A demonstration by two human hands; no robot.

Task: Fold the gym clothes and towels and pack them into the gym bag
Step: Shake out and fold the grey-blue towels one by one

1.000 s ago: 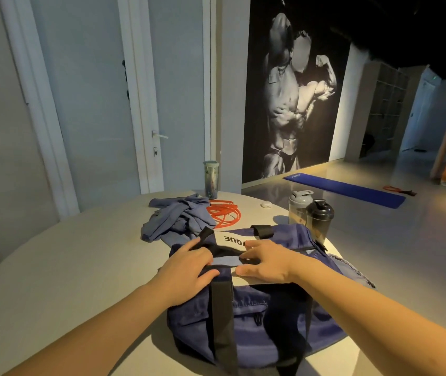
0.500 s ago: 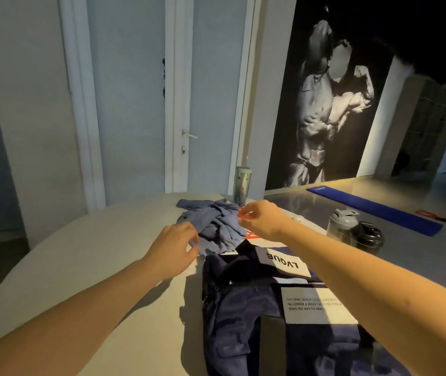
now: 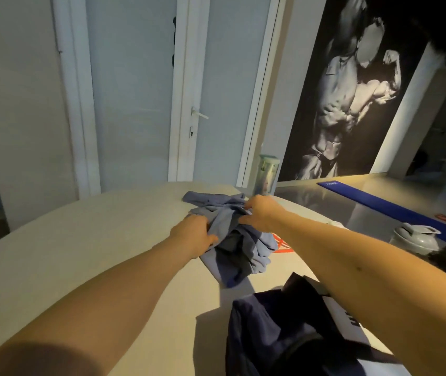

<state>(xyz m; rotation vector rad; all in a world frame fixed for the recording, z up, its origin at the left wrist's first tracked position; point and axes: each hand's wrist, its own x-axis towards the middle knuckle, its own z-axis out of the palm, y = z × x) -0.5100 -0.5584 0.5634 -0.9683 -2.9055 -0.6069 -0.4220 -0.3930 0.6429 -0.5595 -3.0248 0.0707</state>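
**Now both hands are on the crumpled gym clothes**

Your left hand (image 3: 193, 234) sits at the near-left edge of the gym clothes (image 3: 240, 248), a rumpled heap of blue-grey fabric lying unfolded on the desk (image 3: 80, 240). Its fingers (image 3: 202, 222) are curled into the cloth, with the thumb tucked against a fold, so this hand grips the fabric.

Your right hand (image 3: 262, 215) lies on top of the heap, towards its far-right side. Its fingers (image 3: 251, 204) are bent down into the cloth and the thumb points back towards your left hand, pinching a ridge of fabric between them. The two hands are close together, and a bunched fold of the clothes rises between them. Most of the heap spreads out below and towards you from the fingers, and one flat corner reaches towards the gym bag (image 3: 278, 337).

The bag, dark navy with a white label (image 3: 344, 318), lies nearer to you on the desk, under your right forearm and apart from the clothes. I cannot tell whether its top is open.

An orange cord (image 3: 281, 246) peeks out just beside the right edge of the heap, partly hidden by your right arm. A tall tumbler (image 3: 266, 175) stands at the far edge of the desk, behind your right hand. A grey shaker bottle (image 3: 417, 238) stands well off to the right.
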